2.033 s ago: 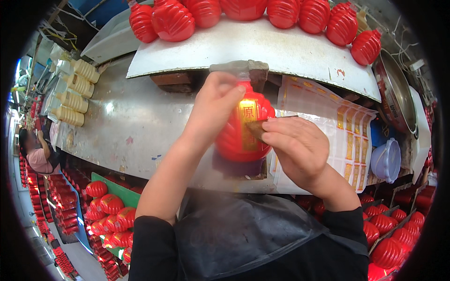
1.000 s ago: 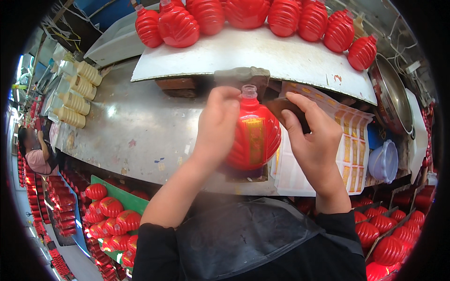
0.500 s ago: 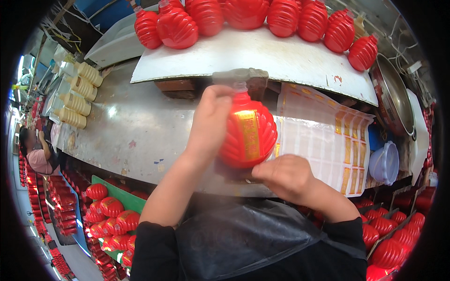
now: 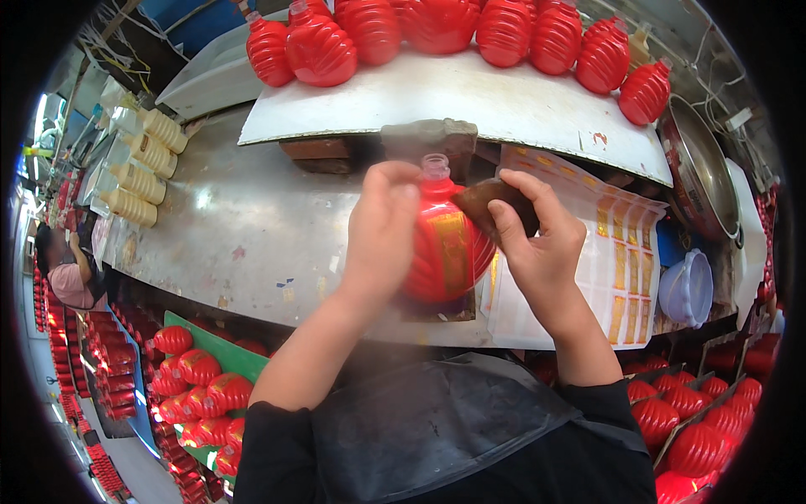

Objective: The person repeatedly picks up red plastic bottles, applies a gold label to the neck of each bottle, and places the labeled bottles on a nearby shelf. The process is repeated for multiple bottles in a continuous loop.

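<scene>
At the centre of the frame the left hand (image 4: 382, 227) grips a red ribbed bottle (image 4: 443, 244) from its left side, fingers wrapped around the round body, holding it upright above the metal tabletop (image 4: 227, 227). The bottle's long axis runs nearly straight up the picture, its clear open neck toward the top and tipped a little to the right, and a gold label strip (image 4: 453, 248) runs down the face that is turned to the camera. The right hand (image 4: 537, 244) comes in from the right, closed around a dark brown pad (image 4: 495, 202) that is pinched between thumb and fingers and pressed against the bottle's upper right shoulder, just beside the neck. So the bottle sits between the two hands, both touching it: the left one carries it, while the right one meets it only through the pad. Under and to the right of the right hand lies a white sheet of gold labels (image 4: 613, 277), flat on the tabletop. Along the top of the frame a row of red bottles (image 4: 470, 34) stands on a white board (image 4: 470, 101). At upper left are cream rolls (image 4: 138, 172), at right a pale blue tub (image 4: 687, 287), and more red bottles in crates (image 4: 197, 386) fill the lower corners.
</scene>
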The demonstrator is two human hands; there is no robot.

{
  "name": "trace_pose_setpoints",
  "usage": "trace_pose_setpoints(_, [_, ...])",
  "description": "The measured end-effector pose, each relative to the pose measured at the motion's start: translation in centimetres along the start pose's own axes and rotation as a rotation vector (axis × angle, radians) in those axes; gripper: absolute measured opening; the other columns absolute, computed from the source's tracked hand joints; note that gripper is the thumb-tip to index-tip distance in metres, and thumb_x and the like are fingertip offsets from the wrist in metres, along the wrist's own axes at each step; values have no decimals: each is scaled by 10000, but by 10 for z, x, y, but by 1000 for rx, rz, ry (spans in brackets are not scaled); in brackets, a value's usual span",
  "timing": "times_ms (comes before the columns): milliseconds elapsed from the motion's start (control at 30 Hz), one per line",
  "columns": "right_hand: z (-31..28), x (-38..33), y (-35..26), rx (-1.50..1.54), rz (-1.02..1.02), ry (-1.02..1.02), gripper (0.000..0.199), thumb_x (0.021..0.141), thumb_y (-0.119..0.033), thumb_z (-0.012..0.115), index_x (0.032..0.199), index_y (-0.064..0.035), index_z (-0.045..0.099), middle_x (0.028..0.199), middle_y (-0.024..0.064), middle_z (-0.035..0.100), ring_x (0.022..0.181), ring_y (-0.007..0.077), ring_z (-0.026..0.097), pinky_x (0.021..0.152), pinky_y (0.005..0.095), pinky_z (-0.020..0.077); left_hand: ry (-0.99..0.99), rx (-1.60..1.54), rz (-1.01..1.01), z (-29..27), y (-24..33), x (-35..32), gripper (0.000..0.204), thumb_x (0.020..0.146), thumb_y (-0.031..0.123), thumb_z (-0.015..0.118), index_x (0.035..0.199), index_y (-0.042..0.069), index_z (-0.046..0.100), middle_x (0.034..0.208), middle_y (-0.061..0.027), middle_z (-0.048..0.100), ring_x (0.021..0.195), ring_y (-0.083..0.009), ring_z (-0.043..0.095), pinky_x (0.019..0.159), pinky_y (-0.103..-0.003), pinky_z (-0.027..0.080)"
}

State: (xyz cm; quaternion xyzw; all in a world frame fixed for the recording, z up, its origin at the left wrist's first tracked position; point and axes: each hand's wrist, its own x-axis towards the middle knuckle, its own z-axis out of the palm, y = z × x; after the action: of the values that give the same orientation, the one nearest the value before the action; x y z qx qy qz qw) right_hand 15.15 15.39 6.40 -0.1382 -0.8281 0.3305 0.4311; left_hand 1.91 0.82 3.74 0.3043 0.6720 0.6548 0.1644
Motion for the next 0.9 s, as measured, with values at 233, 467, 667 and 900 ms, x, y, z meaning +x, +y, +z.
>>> trace_pose_setpoints(233, [-11, -7, 14, 30, -471, -214, 270, 703, 85, 754, 939, -32, 699, 1025, 127, 764, 969, 324, 753, 856, 426, 607, -17, -84, -52, -3, -1, 5, 188, 1127, 106, 456, 1286, 26, 517, 1188, -58, 632, 1094, -94, 581, 990, -275, 477])
trace_pose_setpoints(467, [-25, -22, 9, -59, -551, -334, 187, 755, 58, 741, 897, -43, 674, 1040, 134, 766, 982, 333, 757, 871, 451, 610, -10, -104, -79, -2, -4, 6, 194, 1126, 103, 459, 1296, 29, 516, 1182, -57, 638, 1086, -95, 587, 989, -272, 477])
trace_pose_setpoints(667, [-32, -17, -4, 201, -220, -424, 225, 813, 88, 750, 1004, -19, 700, 996, 111, 770, 901, 245, 767, 803, 363, 608, 5, -103, -67, -2, -3, 7, 197, 1126, 106, 459, 1298, 30, 517, 1181, -60, 641, 1086, -99, 591, 992, -276, 480])
trace_pose_setpoints(900, [-8, 2, -18, 111, 40, -179, 246, 883, 4, 766, 1124, 9, 720, 956, 128, 773, 796, 172, 749, 700, 286, 578, -32, -288, -152, 0, 10, -3, 293, 1063, 81, 562, 1340, 30, 479, 1276, -101, 638, 1151, -120, 600, 996, -290, 496])
